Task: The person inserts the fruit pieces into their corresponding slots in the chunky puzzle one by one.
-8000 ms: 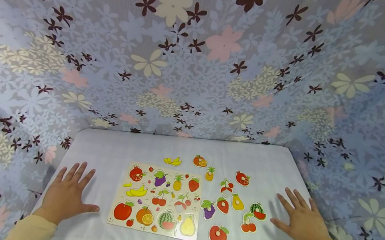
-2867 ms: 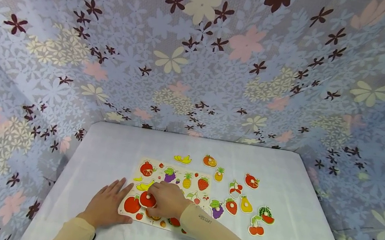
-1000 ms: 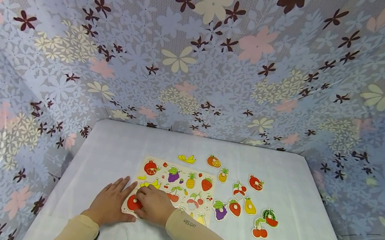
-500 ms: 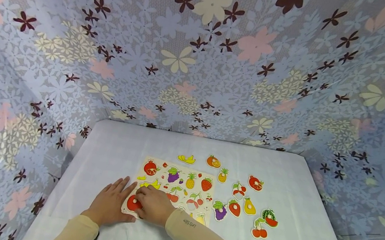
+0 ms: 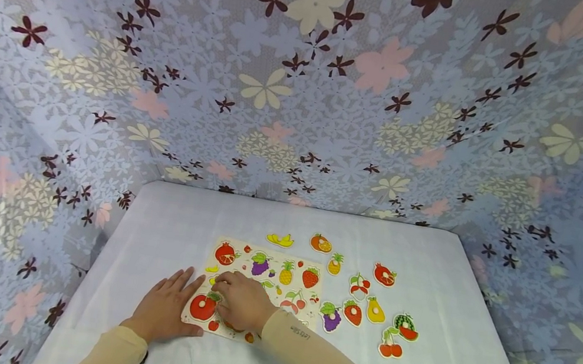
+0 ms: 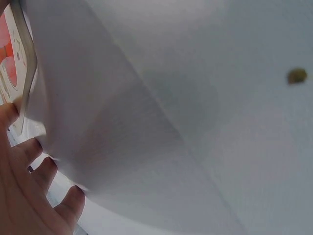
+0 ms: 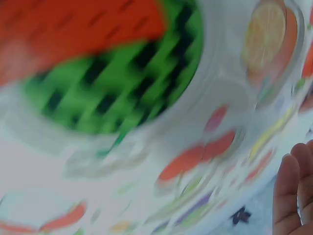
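My left hand point(image 5: 163, 308) rests on the table with its fingers straight, thumb and fingertips against the left side of the fruit puzzle board point(image 5: 311, 317). In the left wrist view, the thumb or a fingertip touches the board's edge point(image 6: 30, 54). On the board's lower left corner lies the red apple piece point(image 5: 202, 308), its round white knob uncovered. My right hand point(image 5: 245, 303) hovers over the board just right of the apple, hiding the orange and part of the bananas. Its fingers point(image 7: 286, 188) appear loosely extended with nothing in them in the right wrist view.
Right of the board lie several loose knobbed pieces, among them grapes point(image 5: 331, 318), a strawberry point(image 5: 352, 313), a pear point(image 5: 375, 311), a watermelon point(image 5: 406, 328) and a pomegranate point(image 5: 383, 275). Bananas point(image 5: 279, 240) and an orange point(image 5: 320, 243) lie behind the board. Floral cloth walls surround the white table.
My right hand carried the apple piece from the table's right side to the board's lower left corner, let go of it and moved slightly right. My left hand has moved in to the board.
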`<move>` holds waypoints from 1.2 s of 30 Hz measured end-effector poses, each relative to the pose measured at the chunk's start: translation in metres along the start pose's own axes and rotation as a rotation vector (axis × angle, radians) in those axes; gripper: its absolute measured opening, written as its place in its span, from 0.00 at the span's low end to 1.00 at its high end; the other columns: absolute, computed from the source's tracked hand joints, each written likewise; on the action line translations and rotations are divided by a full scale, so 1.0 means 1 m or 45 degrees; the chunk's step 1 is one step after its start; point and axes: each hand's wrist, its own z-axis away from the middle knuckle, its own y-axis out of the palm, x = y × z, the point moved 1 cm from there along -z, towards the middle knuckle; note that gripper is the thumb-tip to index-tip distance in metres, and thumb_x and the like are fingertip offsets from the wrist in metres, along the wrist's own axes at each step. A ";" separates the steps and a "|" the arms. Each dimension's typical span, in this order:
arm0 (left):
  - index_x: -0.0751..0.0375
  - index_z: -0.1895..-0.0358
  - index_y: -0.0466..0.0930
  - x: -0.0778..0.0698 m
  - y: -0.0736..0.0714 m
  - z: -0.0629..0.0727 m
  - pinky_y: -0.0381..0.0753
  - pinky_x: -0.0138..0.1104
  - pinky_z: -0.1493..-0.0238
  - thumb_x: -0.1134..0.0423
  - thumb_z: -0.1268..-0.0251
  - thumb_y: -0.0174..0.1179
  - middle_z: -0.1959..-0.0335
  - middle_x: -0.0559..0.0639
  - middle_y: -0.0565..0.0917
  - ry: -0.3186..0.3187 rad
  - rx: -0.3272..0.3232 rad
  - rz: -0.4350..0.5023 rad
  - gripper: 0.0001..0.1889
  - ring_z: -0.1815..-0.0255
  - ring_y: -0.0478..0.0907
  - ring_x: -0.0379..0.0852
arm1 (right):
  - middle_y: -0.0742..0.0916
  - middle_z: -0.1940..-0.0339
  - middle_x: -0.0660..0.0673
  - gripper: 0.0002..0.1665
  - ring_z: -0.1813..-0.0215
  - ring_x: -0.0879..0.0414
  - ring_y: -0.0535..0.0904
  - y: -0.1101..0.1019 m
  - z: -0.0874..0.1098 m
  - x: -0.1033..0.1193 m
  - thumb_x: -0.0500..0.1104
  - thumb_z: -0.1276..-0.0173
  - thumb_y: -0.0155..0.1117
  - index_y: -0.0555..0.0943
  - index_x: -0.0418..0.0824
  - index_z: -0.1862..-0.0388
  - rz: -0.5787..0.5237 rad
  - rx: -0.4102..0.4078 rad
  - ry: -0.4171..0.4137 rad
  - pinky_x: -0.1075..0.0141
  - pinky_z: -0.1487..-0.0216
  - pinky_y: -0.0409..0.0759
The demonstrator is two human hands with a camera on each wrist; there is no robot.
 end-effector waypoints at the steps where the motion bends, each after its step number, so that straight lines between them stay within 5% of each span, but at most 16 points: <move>1: 0.53 0.22 0.61 0.000 0.000 0.000 0.61 0.61 0.32 0.20 0.59 0.62 0.23 0.63 0.58 -0.006 0.005 -0.004 0.61 0.25 0.57 0.64 | 0.79 0.38 0.56 0.20 0.35 0.58 0.74 -0.003 0.002 -0.004 0.54 0.30 0.65 0.83 0.53 0.41 -0.005 -0.006 0.016 0.61 0.40 0.78; 15: 0.52 0.22 0.60 0.001 0.002 0.000 0.59 0.61 0.31 0.20 0.61 0.64 0.23 0.63 0.58 -0.045 0.010 -0.006 0.61 0.25 0.56 0.64 | 0.80 0.38 0.50 0.21 0.39 0.54 0.77 -0.027 0.072 -0.073 0.50 0.32 0.68 0.83 0.47 0.42 -0.115 -0.137 0.111 0.61 0.46 0.81; 24: 0.54 0.23 0.61 -0.003 -0.006 0.004 0.58 0.62 0.31 0.22 0.60 0.66 0.23 0.64 0.58 -0.047 0.013 0.025 0.61 0.25 0.56 0.65 | 0.81 0.41 0.51 0.21 0.42 0.54 0.78 -0.030 0.130 -0.117 0.48 0.36 0.73 0.84 0.47 0.45 -0.121 -0.209 0.285 0.58 0.49 0.83; 36: 0.53 0.22 0.61 -0.003 -0.001 0.001 0.57 0.62 0.31 0.21 0.61 0.65 0.23 0.63 0.57 -0.047 0.022 0.028 0.61 0.25 0.55 0.64 | 0.82 0.44 0.53 0.23 0.44 0.55 0.80 -0.015 0.177 -0.140 0.51 0.42 0.78 0.85 0.49 0.48 -0.077 -0.201 0.501 0.57 0.45 0.81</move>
